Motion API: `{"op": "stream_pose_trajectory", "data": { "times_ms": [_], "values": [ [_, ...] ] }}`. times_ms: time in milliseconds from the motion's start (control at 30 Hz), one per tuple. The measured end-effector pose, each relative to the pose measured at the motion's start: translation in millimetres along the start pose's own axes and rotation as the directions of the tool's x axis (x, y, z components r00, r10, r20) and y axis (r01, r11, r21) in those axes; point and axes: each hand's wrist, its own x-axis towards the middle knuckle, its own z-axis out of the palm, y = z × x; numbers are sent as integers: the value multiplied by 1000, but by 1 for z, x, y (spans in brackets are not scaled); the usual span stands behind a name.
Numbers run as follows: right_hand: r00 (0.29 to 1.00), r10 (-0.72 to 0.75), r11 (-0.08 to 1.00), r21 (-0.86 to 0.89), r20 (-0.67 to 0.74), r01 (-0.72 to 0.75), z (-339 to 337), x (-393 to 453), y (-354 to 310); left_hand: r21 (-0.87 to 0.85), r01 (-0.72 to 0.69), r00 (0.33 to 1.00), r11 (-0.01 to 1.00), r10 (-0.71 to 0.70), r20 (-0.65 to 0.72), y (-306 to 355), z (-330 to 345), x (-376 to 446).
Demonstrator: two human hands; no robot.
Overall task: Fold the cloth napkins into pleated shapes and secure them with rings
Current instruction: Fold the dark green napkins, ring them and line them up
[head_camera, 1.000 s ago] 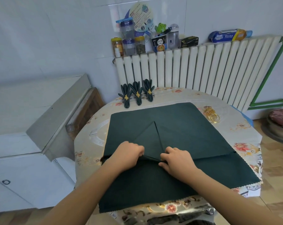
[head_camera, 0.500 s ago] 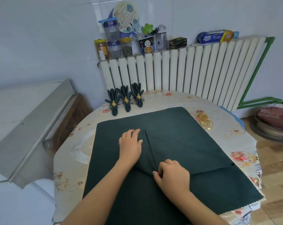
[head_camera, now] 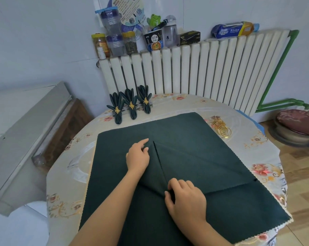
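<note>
A dark green cloth napkin (head_camera: 194, 157) lies spread on the round table (head_camera: 256, 144), with one corner folded in to a point near its middle. My left hand (head_camera: 137, 156) lies flat on that folded flap, fingers stretched toward its tip. My right hand (head_camera: 185, 199) pinches the fold at the flap's near base with curled fingers. Three finished pleated napkins (head_camera: 130, 104) with gold rings stand at the table's far left. A pile of loose gold rings (head_camera: 222, 127) lies at the far right beside the cloth.
A white radiator (head_camera: 194, 68) stands behind the table, with jars, cups and a kitchen roll on top. A grey cabinet (head_camera: 26, 130) is close on the left. A cushioned stool (head_camera: 297, 125) stands on the floor at right.
My left hand uncurled and slid forward along the folded flap to its tip. My right hand stayed at the fold's base. The view came closer and shifted.
</note>
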Motion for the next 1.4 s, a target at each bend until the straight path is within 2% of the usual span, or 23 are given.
{"op": "stream_pose_trajectory", "data": {
  "times_ms": [100,233,367,467,500,567,634,734,834,1100,1267,1401],
  "values": [
    [999,-40,999,0,-9,40,4,-5,2,104,-53,998,993,49,46,-9,7,2],
    [997,-74,997,-29,-17,73,4,-6,2,348,-184,982,919,156,109,-11,16,1],
    [995,-98,993,-69,-19,97,5,-6,4,438,-208,970,875,125,211,-9,16,6],
    [993,-114,989,-94,-21,112,6,-6,5,385,-187,955,904,75,287,-4,8,8],
    [993,-115,989,-99,-14,113,6,-6,5,373,-188,959,909,88,268,-1,5,5],
    [994,-113,989,-97,4,113,5,-5,5,401,-223,974,889,186,129,3,0,-11],
    [993,-113,990,-83,23,114,3,-4,5,359,-309,950,881,307,66,8,-4,-32],
    [991,-125,989,-69,49,128,1,-2,7,116,-459,870,881,420,256,12,-5,-69],
    [985,-167,985,-32,51,169,-4,-5,12,-9,-470,808,882,435,398,9,-4,-95],
    [947,-269,954,181,173,238,-29,-17,43,101,-570,774,816,491,400,6,-13,-118],
    [957,-219,972,127,191,197,-41,-8,77,185,-570,789,801,471,395,13,-14,-127],
    [936,-268,961,125,226,245,-42,-3,86,261,-554,805,790,430,409,22,-12,-133]
  ]
}}
